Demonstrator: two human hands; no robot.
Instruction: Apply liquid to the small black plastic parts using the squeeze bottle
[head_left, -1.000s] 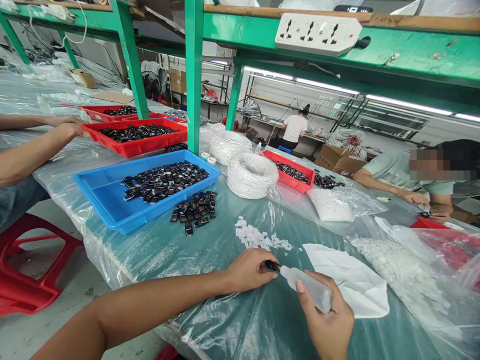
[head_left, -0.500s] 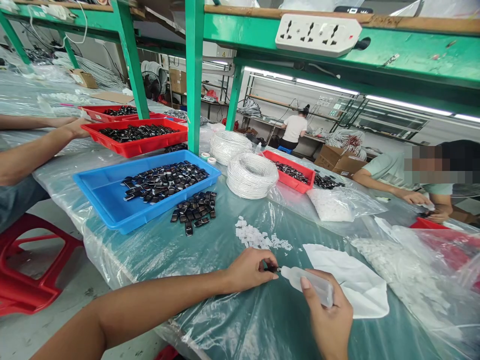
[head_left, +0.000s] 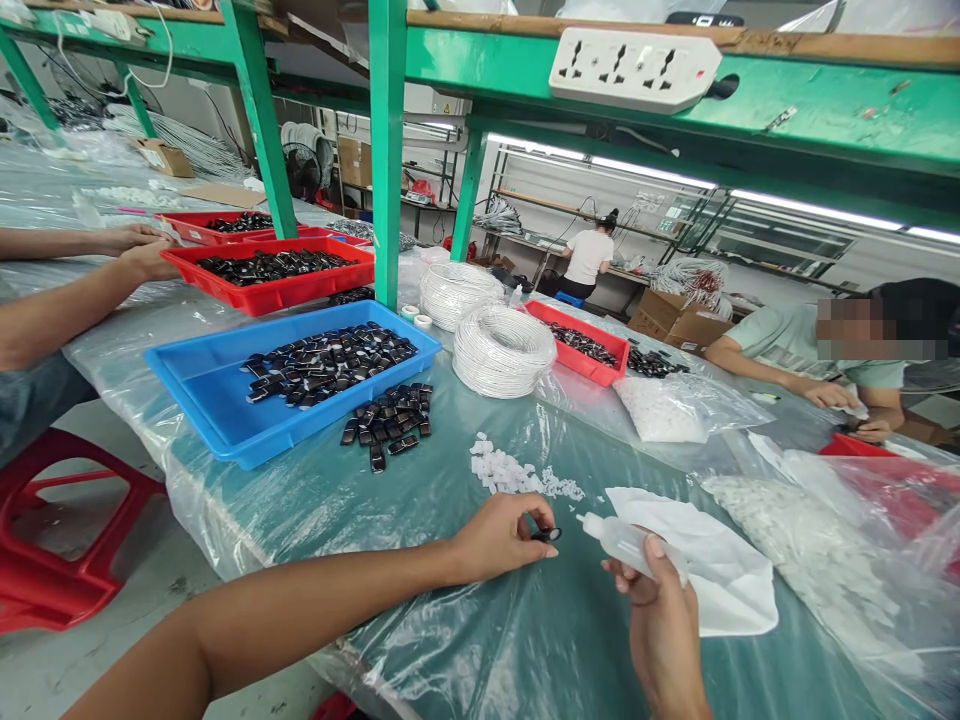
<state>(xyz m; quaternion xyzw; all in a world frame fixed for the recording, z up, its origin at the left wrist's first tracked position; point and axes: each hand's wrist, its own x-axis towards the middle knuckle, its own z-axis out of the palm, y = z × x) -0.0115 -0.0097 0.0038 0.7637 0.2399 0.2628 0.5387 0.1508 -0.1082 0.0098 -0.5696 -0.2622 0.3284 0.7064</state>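
My left hand pinches a small black plastic piece between thumb and fingers, just over the table. To its right, my right hand is closed around a translucent squeeze bottle. The bottle's nozzle points left toward the black piece, with a gap between them. Small white pieces lie in a loose heap beyond my left hand. A white sheet lies on the table behind the bottle. Farther left, a pile of black pieces rests in front of a blue tray holding many more.
Coils of white cable stand past the blue tray. Red trays of black parts sit at left and another at back right. Plastic bags cover the right side. Co-workers sit at both sides. A green post rises behind the tray.
My right hand has drawn the bottle to the right, so its nozzle is now apart from the black piece. My left hand has tilted slightly, showing more of that piece.
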